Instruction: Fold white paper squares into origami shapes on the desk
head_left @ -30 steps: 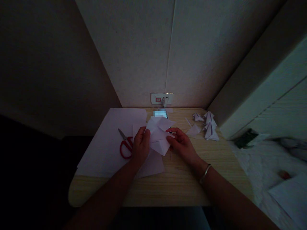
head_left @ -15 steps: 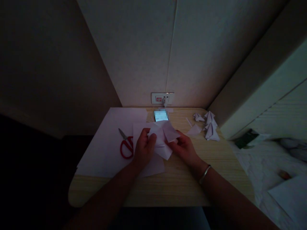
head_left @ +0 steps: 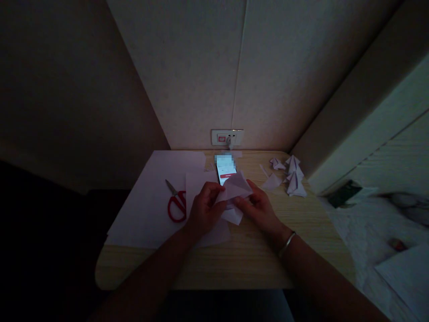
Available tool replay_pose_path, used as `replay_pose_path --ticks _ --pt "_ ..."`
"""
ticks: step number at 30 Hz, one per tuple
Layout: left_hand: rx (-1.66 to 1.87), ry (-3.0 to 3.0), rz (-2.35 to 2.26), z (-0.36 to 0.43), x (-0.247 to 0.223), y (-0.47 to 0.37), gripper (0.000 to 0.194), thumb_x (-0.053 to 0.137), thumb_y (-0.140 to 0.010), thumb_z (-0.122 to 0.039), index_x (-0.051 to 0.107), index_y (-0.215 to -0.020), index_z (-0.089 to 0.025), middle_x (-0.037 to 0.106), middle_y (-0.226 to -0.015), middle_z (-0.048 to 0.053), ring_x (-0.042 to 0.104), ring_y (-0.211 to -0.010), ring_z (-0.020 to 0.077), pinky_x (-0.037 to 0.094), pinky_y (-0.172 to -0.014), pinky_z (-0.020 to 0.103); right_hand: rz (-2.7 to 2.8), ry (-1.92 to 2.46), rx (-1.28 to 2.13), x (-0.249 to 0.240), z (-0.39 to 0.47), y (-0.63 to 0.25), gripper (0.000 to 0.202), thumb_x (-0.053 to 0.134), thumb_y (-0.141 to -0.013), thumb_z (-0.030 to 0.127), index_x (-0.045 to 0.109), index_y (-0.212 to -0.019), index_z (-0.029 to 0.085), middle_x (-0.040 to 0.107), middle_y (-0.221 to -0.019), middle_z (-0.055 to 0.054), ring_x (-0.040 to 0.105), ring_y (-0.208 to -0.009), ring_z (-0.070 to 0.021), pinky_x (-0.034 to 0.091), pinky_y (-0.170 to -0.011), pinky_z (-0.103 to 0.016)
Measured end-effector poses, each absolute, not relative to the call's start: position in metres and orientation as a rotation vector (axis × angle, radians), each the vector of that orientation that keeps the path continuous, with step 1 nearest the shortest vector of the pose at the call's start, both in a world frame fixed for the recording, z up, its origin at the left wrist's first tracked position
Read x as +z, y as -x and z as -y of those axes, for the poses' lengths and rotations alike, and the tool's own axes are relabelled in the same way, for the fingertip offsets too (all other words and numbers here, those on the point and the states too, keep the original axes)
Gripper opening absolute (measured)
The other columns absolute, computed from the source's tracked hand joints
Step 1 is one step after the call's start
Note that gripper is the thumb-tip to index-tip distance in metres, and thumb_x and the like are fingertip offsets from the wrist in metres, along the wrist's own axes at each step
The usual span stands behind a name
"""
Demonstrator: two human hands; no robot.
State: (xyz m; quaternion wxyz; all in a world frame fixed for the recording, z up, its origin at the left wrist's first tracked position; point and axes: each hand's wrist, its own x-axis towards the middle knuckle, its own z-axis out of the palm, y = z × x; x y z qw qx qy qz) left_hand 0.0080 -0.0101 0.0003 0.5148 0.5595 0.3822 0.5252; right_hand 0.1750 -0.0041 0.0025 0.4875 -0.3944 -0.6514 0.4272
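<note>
A partly folded white paper (head_left: 234,187) is held between my two hands over the middle of the table. My left hand (head_left: 206,208) pinches its left side, and my right hand (head_left: 256,203) grips the right side, with thumb toward me. Behind the paper lies a lit phone (head_left: 225,167), its lower end covered. Red-handled scissors (head_left: 177,205) rest on large white sheets (head_left: 150,197) left of my hands. Another white sheet (head_left: 214,237) lies partly under my left hand.
Folded paper pieces (head_left: 295,176) stand at the table's back right, near a small paper scrap (head_left: 272,181) and a thin strip. A wall socket (head_left: 227,137) with a plug is behind the wooden table (head_left: 234,273).
The paper's upper part has been folded down toward me, uncovering more of the phone. The fingers of my left hand have shifted to the upper edge. The phone's screen shows different content.
</note>
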Motion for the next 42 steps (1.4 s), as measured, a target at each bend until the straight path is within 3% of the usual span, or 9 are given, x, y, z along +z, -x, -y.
replay_pose_path --ticks 7,14,20,24,26,29,36,42 --pt "1.211 -1.269 -1.027 0.005 0.004 -0.008 0.019 0.06 -0.078 -0.034 0.059 -0.081 -0.016 0.064 -0.073 0.001 0.058 -0.06 0.0093 0.048 -0.055 0.02 1.4 0.963 1.054 -0.004 -0.002 -0.176 0.014 0.062 -0.079 0.033 0.068 -0.085 0.022 0.057 -0.093 -0.003 0.055 -0.081 -0.0173 0.046 -0.067 -0.027" --pt "1.038 -1.092 -0.955 0.002 0.006 -0.01 0.043 0.068 -0.071 -0.037 0.054 -0.106 -0.017 0.066 -0.067 -0.001 0.062 -0.054 0.013 0.052 -0.047 0.024 1.521 0.972 0.942 -0.008 -0.004 -0.176 0.01 0.062 -0.077 0.022 0.065 -0.086 0.022 0.052 -0.099 -0.004 0.054 -0.091 -0.0183 0.047 -0.074 -0.029" --pt "1.141 -1.039 -1.063 0.0 0.008 -0.011 0.036 0.069 -0.069 -0.036 0.06 -0.098 -0.016 0.064 -0.062 -0.002 0.061 -0.054 0.0118 0.052 -0.049 0.023 1.43 1.056 0.609 -0.003 -0.004 -0.173 0.035 0.068 -0.07 0.02 0.051 -0.1 0.025 0.048 -0.114 -0.005 0.05 -0.107 -0.0219 0.045 -0.088 -0.038" --pt "1.202 -1.038 -1.1 -0.001 0.007 -0.011 0.039 0.068 -0.07 -0.036 0.059 -0.102 -0.016 0.066 -0.066 -0.001 0.062 -0.057 0.0117 0.054 -0.052 0.023 1.482 1.086 0.556 0.003 -0.001 -0.174 0.007 0.063 -0.078 0.027 0.057 -0.078 0.023 0.05 -0.113 -0.006 0.049 -0.11 -0.0231 0.038 -0.097 -0.043" --pt "1.205 -1.041 -1.094 -0.001 0.006 -0.012 0.038 0.068 -0.07 -0.036 0.058 -0.101 -0.017 0.066 -0.067 -0.002 0.063 -0.058 0.0123 0.055 -0.053 0.024 1.548 1.067 0.621 0.004 0.001 -0.173 0.011 0.061 -0.081 0.032 0.062 -0.076 0.022 0.049 -0.117 -0.007 0.048 -0.112 -0.0244 0.039 -0.096 -0.043" --pt "1.19 -1.041 -1.066 -0.001 0.004 -0.013 0.036 0.069 -0.069 -0.037 0.056 -0.098 -0.017 0.066 -0.068 -0.002 0.064 -0.061 0.0135 0.055 -0.054 0.026 1.599 1.075 0.63 0.002 0.001 -0.171 0.016 0.07 -0.073 0.034 0.063 -0.081 0.022 0.046 -0.122 -0.008 0.047 -0.115 -0.026 0.043 -0.094 -0.042" --pt "1.182 -1.012 -1.031 0.001 0.005 -0.013 0.033 0.067 -0.072 -0.037 0.057 -0.096 -0.017 0.067 -0.067 -0.001 0.063 -0.055 0.0118 0.055 -0.057 0.026 1.679 1.031 0.59 -0.002 0.003 -0.17 0.013 0.065 -0.077 0.024 0.066 -0.09 0.025 0.043 -0.127 -0.008 0.046 -0.118 -0.026 0.045 -0.093 -0.042" --pt "1.243 -0.965 -0.978 0.0 0.003 -0.011 0.027 0.065 -0.074 -0.035 0.062 -0.094 -0.018 0.066 -0.067 -0.001 0.059 -0.054 0.0094 0.05 -0.052 0.021 1.79 0.974 0.566 0.003 0.005 -0.173 0.022 0.059 -0.075 0.013 0.069 -0.088 0.028 0.04 -0.131 -0.006 0.046 -0.117 -0.0275 0.044 -0.093 -0.047"
